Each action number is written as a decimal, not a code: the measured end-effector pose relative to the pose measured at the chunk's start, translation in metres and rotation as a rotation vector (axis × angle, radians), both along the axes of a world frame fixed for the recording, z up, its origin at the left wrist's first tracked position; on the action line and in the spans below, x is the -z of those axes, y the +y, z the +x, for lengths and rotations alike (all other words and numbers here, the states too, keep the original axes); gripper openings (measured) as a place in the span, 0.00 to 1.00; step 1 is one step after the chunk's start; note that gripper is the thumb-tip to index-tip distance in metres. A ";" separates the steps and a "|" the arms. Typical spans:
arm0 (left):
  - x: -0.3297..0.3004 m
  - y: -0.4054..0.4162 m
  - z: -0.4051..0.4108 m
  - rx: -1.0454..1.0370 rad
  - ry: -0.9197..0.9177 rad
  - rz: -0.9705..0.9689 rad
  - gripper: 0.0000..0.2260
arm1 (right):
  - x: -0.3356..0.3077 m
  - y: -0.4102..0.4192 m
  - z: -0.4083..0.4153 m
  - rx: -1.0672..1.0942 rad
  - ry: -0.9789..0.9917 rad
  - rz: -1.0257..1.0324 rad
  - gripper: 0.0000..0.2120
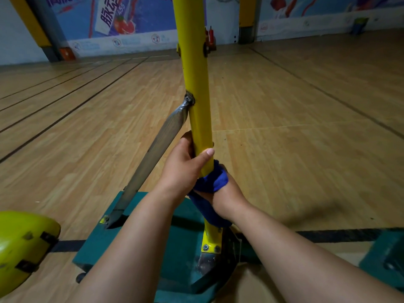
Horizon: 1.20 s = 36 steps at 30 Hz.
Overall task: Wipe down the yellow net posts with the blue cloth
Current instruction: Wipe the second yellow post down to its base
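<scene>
Blue cloth [213, 182] inside right grip [225, 195]

Dim, soft indoor light; wide-angle bending at edges, faint shadows, slight blur

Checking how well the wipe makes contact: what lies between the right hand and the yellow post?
In the head view, the blue cloth lies between the right hand and the yellow post, bunched around it just below the left hand.

Dim hall; wooden floor [284, 106] with dark lines; bannered wall [135, 22]
</scene>
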<state>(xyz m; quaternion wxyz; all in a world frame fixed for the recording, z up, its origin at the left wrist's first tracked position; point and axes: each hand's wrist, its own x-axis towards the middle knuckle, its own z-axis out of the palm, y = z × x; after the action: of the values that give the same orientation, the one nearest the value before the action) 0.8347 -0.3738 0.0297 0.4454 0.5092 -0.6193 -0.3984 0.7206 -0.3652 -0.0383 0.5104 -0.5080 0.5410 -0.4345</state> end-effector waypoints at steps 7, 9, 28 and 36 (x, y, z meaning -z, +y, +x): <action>-0.003 0.002 -0.002 -0.015 -0.033 -0.021 0.11 | -0.002 0.000 0.004 0.020 0.102 0.017 0.28; -0.003 0.002 -0.002 -0.020 -0.037 -0.023 0.12 | -0.004 -0.002 0.005 0.017 0.134 0.009 0.27; -0.004 0.005 -0.004 -0.024 -0.015 -0.032 0.10 | 0.018 -0.001 0.010 0.064 -0.078 0.082 0.25; -0.005 0.005 -0.002 0.002 -0.013 -0.022 0.09 | 0.011 -0.009 0.002 0.025 0.106 -0.034 0.20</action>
<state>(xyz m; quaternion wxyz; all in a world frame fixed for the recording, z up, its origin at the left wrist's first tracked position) 0.8331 -0.3684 0.0347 0.4466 0.5064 -0.6271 -0.3885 0.7230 -0.3746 -0.0488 0.4669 -0.5322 0.5659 -0.4225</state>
